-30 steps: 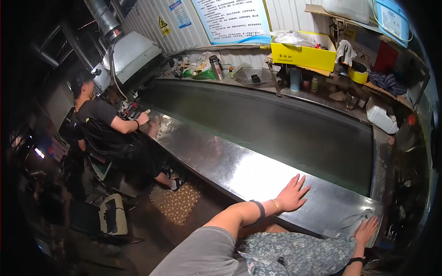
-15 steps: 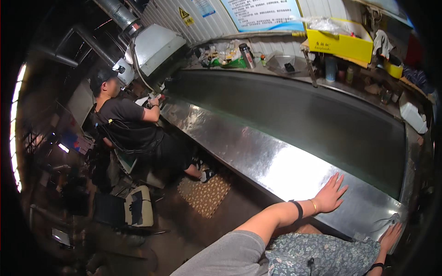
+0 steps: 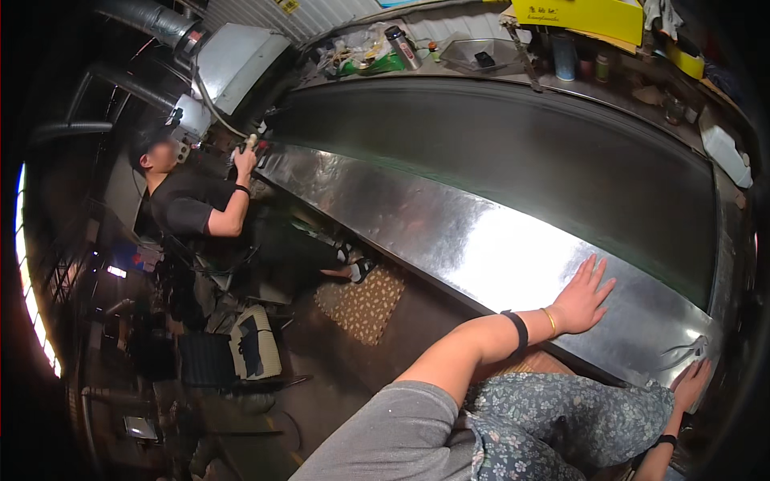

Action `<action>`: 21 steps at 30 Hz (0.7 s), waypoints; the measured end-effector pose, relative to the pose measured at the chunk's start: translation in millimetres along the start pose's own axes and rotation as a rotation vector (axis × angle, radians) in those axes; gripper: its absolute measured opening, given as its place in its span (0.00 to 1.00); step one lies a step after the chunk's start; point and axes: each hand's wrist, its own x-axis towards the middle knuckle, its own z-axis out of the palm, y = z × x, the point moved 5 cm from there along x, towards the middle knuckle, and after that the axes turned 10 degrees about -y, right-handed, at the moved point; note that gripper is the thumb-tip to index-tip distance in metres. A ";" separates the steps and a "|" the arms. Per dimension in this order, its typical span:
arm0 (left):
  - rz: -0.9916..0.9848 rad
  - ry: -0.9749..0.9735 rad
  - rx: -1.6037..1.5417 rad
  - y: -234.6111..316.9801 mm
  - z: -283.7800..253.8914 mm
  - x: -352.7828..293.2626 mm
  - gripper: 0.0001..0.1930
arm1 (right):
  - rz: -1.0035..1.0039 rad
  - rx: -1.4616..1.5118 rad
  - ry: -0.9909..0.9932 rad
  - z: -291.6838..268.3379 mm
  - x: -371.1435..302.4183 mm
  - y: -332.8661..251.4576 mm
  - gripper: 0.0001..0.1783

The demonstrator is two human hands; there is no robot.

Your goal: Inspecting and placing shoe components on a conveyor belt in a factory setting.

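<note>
The left grip (image 3: 584, 301) lies empty, fingers spread, on the shiny surface (image 3: 377, 196) under it, maybe for leaning, and the right grip (image 3: 690, 385) rests empty there too, with a thin tool (image 3: 698, 345) just past it, perhaps for easy reaching.
</note>
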 end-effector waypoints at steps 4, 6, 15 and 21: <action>0.001 -0.023 0.006 0.1 -1.3 0.4 0.31 | 0.007 0.010 0.019 7.0 3.5 5.2 0.30; -0.004 -0.024 0.005 0.3 -1.4 0.8 0.31 | -0.003 -0.034 0.054 8.2 3.7 5.9 0.30; 0.010 -0.002 0.013 1.1 6.2 2.8 0.31 | -0.007 0.025 0.077 4.6 -2.2 -0.1 0.29; -0.019 -0.010 0.030 0.4 8.0 5.9 0.31 | -0.017 0.024 0.147 6.7 -6.0 -2.3 0.27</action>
